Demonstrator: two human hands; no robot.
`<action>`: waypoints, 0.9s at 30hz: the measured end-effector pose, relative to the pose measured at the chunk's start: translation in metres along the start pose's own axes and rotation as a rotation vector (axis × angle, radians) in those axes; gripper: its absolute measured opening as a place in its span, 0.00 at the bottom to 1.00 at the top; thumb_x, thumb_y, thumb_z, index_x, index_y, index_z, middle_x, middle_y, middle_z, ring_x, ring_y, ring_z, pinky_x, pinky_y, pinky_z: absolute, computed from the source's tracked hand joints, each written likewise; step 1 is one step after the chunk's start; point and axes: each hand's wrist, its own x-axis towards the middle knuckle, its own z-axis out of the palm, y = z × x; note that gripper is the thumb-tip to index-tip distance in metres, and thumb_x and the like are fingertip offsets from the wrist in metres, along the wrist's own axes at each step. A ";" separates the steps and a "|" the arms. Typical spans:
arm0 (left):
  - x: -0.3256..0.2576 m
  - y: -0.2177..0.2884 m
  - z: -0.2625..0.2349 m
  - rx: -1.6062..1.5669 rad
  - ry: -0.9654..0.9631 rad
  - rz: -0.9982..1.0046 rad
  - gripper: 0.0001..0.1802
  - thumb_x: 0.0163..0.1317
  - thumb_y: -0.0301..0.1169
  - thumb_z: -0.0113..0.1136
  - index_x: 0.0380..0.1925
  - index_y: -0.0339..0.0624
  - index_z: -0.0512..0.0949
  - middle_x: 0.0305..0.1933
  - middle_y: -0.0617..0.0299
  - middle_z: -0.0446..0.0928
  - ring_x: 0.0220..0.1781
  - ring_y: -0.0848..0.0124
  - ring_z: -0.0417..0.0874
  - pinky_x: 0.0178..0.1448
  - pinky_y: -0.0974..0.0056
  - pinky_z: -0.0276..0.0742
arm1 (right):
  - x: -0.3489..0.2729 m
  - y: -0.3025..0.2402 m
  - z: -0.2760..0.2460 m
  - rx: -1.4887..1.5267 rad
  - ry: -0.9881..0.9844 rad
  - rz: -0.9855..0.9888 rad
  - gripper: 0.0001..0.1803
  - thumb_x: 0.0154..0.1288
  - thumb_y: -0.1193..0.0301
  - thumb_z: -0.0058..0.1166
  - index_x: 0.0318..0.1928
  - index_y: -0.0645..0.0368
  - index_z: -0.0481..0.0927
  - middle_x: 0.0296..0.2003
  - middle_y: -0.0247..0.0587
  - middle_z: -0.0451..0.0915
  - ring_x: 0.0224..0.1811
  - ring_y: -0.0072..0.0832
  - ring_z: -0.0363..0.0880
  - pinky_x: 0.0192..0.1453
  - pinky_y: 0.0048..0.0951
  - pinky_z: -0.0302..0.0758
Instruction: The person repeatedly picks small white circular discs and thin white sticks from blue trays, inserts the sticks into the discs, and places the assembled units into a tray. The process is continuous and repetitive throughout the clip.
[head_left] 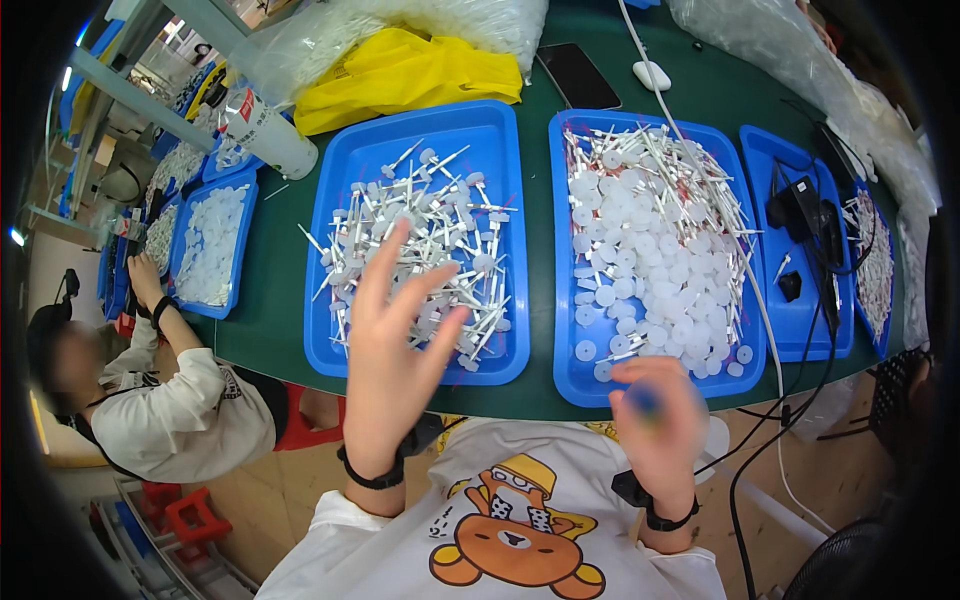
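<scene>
My left hand (385,340) is over the near part of a blue tray (343,155), its fingers spread and nothing seen in them. That tray holds a loose heap of thin white sticks with small white discs (430,235), some of the discs fitted on sticks. At the front edge of a second blue tray (580,392), my right hand (668,425) is closed with its fingers curled. A blurred dark blue-green spot shows at that hand; what it holds, if anything, I cannot make out. Many translucent discs with centre holes (670,280) fill this tray, with white sticks (640,150) behind them.
A white cable (735,235) crosses the right tray. Beyond lie a phone (578,76), a white mouse-like object (651,76), a yellow bag (410,80) and a bottle (270,135). Another blue tray (790,335) holds black adapters. At left sits a co-worker (180,400).
</scene>
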 end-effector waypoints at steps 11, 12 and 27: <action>-0.029 0.065 0.084 0.032 -0.332 0.229 0.22 0.52 0.22 0.66 0.50 0.41 0.78 0.40 0.63 0.80 0.48 0.62 0.74 0.61 0.52 0.60 | -0.001 0.005 -0.013 0.021 0.305 0.131 0.07 0.63 0.84 0.56 0.41 0.65 0.79 0.43 0.44 0.79 0.46 0.30 0.77 0.52 0.28 0.73; -0.029 0.067 0.086 0.061 -0.340 0.214 0.23 0.52 0.22 0.66 0.51 0.41 0.78 0.39 0.63 0.79 0.48 0.62 0.74 0.60 0.52 0.60 | 0.000 0.005 -0.012 0.019 0.296 0.133 0.06 0.63 0.84 0.56 0.41 0.65 0.79 0.43 0.44 0.79 0.46 0.30 0.77 0.52 0.27 0.73; -0.027 0.054 0.050 -0.560 -0.467 -0.081 0.13 0.65 0.19 0.58 0.49 0.36 0.80 0.48 0.57 0.77 0.48 0.64 0.81 0.54 0.58 0.75 | 0.032 0.022 -0.015 -0.729 -0.216 -0.221 0.05 0.46 0.77 0.62 0.28 0.60 0.82 0.30 0.39 0.69 0.37 0.36 0.69 0.41 0.34 0.65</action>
